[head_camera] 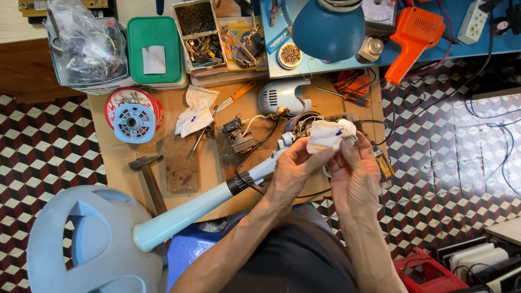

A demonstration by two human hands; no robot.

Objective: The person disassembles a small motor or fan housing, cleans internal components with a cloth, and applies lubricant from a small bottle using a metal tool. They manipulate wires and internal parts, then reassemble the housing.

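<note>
White crumpled tissue [328, 134] is pinched at the fingertips of both hands, at twelve o'clock from the left hand [290, 168] and right hand [355, 173]. Its long axis is laid from nine to three o'clock above the wooden board [179, 125].

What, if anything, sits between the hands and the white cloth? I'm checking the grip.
Nothing visible. The left hand and right hand both pinch the cloth directly with their fingertips, above the workbench. What lies inside the cloth cannot be told.
</note>
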